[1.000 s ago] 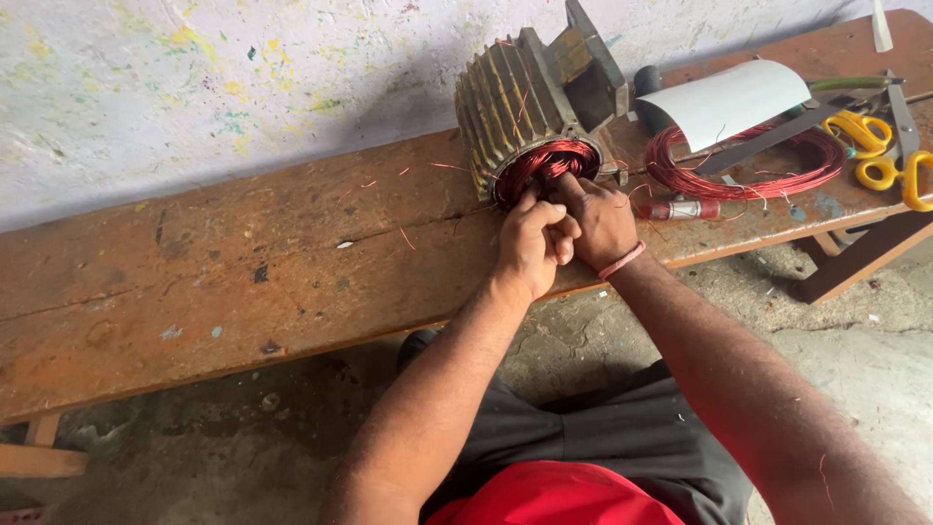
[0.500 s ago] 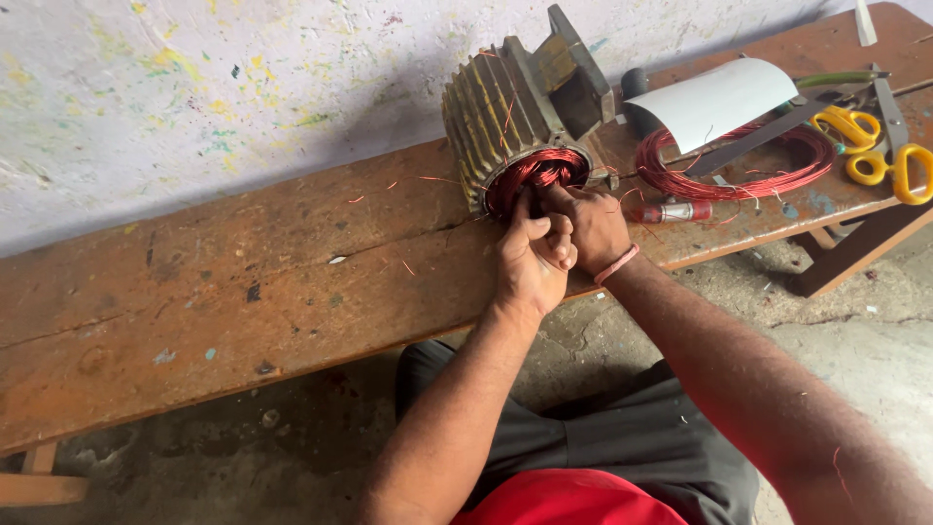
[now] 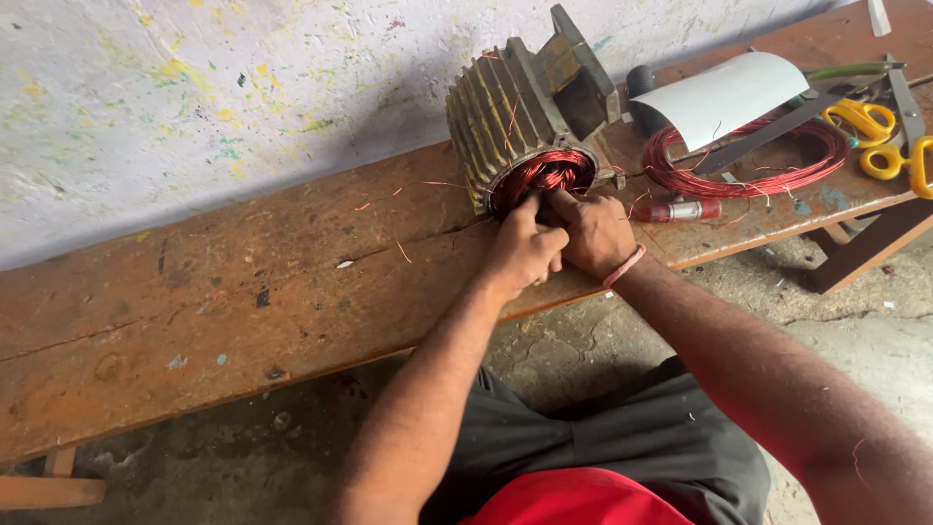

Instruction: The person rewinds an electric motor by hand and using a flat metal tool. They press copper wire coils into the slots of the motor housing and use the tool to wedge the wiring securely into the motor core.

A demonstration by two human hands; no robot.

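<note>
Both hands bunched together at the open end of the motor housing [image 3: 530, 107], just above centre of the frame. Left hand [image 3: 522, 251] curled nearly into a fist, thumb and forefinger pushed up into the red copper winding [image 3: 542, 173]; whether pinching a strand or only pressing on it, cannot tell. Right hand [image 3: 595, 231] beside and touching it, fingers folded onto the lower rim of the same winding, pink band at the wrist; fingertips hidden, so grip state likewise unclear. Probably placed so close to share the force on one spot of the coil.

Housing lying on its side on the worn wooden table [image 3: 243, 292], open mouth turned toward the person, likely for easy reach into the winding. To the right, a loose hoop of red wire [image 3: 739, 175] under a curled white sheet [image 3: 724, 97], a small red-handled tool [image 3: 680, 209] just beside the right hand, yellow-handled scissors [image 3: 875, 136] at the right edge — all within arm's reach.

Against half a second ago: hands on the same spot at the winding, hardly changed; motor and tools lying as before, only the view shifted a little.
</note>
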